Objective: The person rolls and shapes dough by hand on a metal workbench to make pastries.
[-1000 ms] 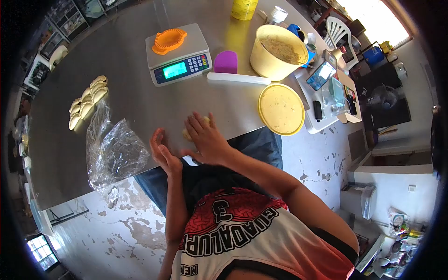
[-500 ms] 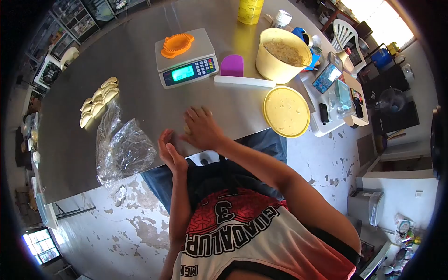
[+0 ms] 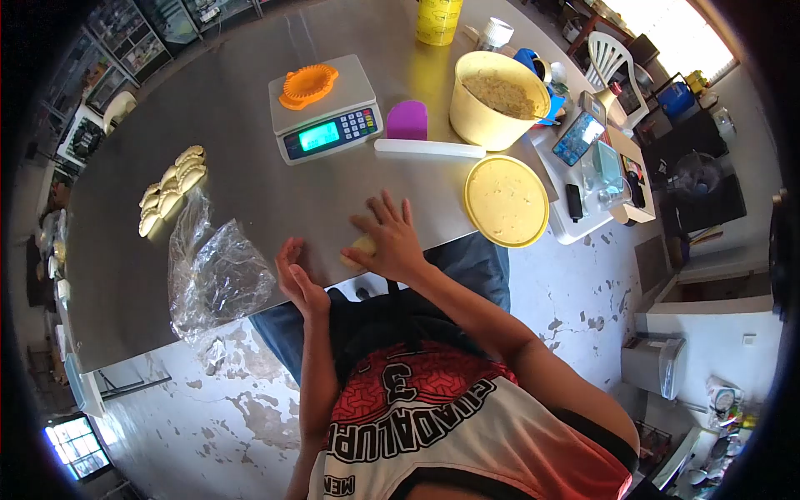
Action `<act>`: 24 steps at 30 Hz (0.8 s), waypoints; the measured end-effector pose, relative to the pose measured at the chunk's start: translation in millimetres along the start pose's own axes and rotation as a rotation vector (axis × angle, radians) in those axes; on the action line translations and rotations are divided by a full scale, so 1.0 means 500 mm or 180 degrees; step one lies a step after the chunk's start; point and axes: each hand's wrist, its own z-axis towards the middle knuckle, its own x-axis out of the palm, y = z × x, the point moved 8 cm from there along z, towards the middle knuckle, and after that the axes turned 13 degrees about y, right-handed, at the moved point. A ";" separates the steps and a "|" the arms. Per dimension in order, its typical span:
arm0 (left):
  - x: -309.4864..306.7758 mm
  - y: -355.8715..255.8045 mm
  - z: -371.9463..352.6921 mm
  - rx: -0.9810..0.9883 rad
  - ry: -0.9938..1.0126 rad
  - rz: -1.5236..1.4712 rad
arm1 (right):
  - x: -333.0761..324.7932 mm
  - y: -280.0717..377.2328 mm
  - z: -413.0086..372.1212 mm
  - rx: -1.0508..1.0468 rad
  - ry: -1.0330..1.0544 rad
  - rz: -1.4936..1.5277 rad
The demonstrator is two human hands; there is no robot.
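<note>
My right hand (image 3: 396, 242) lies over a small pale piece of dough (image 3: 360, 248) near the front edge of the steel table, its fingers spread. Part of the dough shows at the left side of the palm; the rest is hidden. To the left, my left hand (image 3: 302, 282) rests on its edge at the table's rim, open and slightly cupped, with nothing in it. A crumpled clear plastic bag (image 3: 225, 271) lies beside it. Several crimped, half-moon dough turnovers (image 3: 173, 190) are grouped farther left on the steel table (image 3: 250, 196).
A digital scale (image 3: 354, 87) carries an orange dough press (image 3: 308, 86). Nearby are a purple scraper (image 3: 407, 121), a white flat bar (image 3: 429, 148), a cream tub (image 3: 479, 121) of filling, a yellow lid (image 3: 506, 202) and a yellow container (image 3: 438, 21). A phone (image 3: 577, 139) stands at right.
My right hand has moved right, away from my left hand, and its fingers have spread. More of the dough now shows beside it. My left hand has barely moved.
</note>
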 end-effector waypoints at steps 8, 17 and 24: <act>0.007 -0.001 -0.003 0.0049 0.0052 -0.0013 | 0.107 0.114 -0.017 -0.1889 0.0907 -0.0053; -0.017 0.045 -0.007 0.0106 -0.0069 -0.0726 | 0.068 0.209 -0.096 -0.1675 0.0156 -0.0926; -0.025 0.038 0.001 0.0048 -0.0065 -0.1077 | 0.107 0.113 0.036 -0.1117 0.1206 0.0035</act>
